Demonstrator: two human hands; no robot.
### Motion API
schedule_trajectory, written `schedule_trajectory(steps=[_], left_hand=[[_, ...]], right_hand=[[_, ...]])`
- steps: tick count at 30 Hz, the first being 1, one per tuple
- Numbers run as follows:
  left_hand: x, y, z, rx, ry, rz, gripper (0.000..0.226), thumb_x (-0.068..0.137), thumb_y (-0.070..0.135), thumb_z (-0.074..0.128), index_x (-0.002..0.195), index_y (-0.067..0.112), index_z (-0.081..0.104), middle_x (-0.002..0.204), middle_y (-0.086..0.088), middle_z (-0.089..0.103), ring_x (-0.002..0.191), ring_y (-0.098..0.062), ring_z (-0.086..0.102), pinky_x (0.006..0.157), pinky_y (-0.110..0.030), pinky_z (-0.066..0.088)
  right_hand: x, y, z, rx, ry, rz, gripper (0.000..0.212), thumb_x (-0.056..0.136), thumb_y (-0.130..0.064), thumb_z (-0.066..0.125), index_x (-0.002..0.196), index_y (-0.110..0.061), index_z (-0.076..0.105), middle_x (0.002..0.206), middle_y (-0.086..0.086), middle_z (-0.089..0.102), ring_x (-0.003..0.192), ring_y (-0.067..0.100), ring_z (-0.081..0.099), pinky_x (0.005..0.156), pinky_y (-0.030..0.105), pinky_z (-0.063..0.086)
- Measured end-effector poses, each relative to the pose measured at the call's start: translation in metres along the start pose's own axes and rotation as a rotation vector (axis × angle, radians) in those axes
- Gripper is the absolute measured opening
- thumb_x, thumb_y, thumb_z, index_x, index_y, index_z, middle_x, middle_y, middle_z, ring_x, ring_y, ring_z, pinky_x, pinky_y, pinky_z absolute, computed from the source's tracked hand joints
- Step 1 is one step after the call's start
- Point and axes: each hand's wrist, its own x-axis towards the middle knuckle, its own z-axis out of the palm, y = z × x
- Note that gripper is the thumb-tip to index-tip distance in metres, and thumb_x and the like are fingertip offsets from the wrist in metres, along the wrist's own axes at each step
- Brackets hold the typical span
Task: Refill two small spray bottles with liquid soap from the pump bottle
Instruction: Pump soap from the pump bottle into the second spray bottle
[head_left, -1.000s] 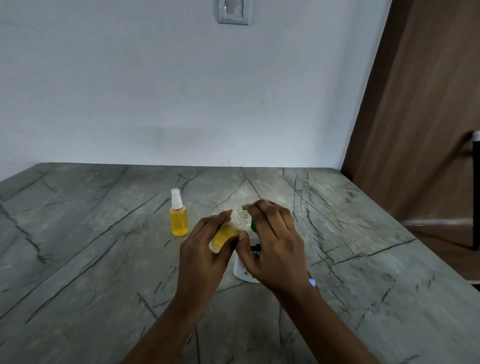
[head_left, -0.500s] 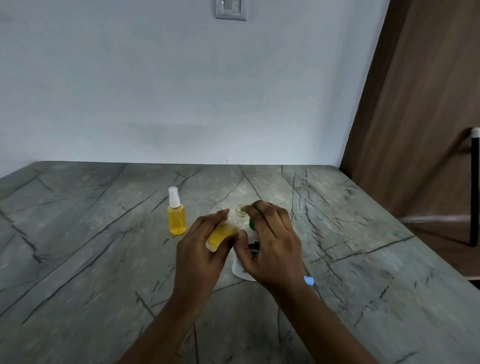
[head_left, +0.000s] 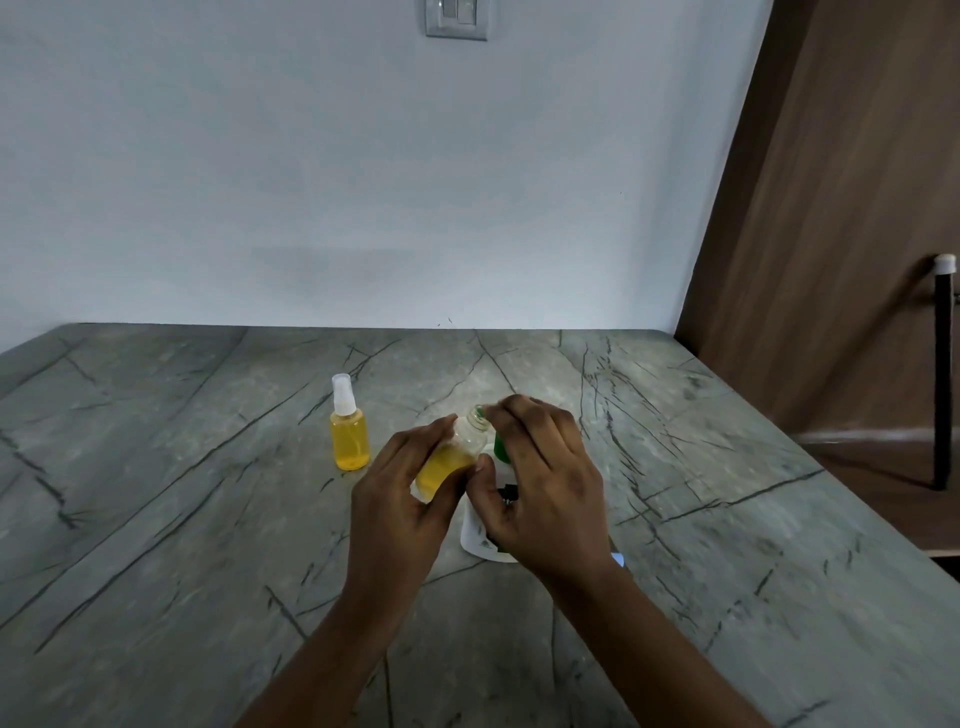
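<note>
Filling tip: left hand (head_left: 400, 499) grips the open bottle (head_left: 451, 460) tilted, right hand (head_left: 545, 483) curls over the pump bottle (head_left: 477, 538); keep them snug together and press slowly.

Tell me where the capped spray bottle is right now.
Head view, left of centre: the capped spray bottle stands upright on the stone counter, just left of the left hand, which holds the open spray bottle.

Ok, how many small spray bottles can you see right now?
2. The capped spray bottle stands on the counter, left of the hands. The uncapped spray bottle is tilted in the left hand, its mouth by the pump bottle that the right hand holds. None appears hidden.
</note>
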Motion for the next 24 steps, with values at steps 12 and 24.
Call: schedule_trajectory(steps=[12, 24], left_hand=[[-0.0005, -0.0016, -0.0011, -0.002, -0.003, -0.022, 0.043, 0.080, 0.037, 0.066, 0.116, 0.014, 0.062, 0.107, 0.007, 0.063, 0.101, 0.013, 0.054, 0.082, -0.003, 0.040], [-0.0006, 0.0009, 0.0003, -0.041, 0.007, -0.020, 0.041, 0.082, 0.037, 0.059, 0.119, 0.021, 0.056, 0.107, 0.008, 0.062, 0.101, 0.009, 0.055, 0.083, -0.005, 0.043]], right_hand=[[-0.0028, 0.0010, 0.0025, -0.007, -0.018, 0.011, 0.036, 0.082, -0.025, 0.055, 0.107, -0.002, 0.066, 0.107, 0.010, 0.063, 0.103, 0.018, 0.051, 0.082, 0.019, 0.041], [-0.0007, -0.0023, 0.0006, -0.009, 0.002, 0.015, 0.039, 0.084, -0.024, 0.052, 0.112, 0.000, 0.065, 0.111, 0.012, 0.063, 0.108, 0.020, 0.051, 0.088, 0.020, 0.041]])
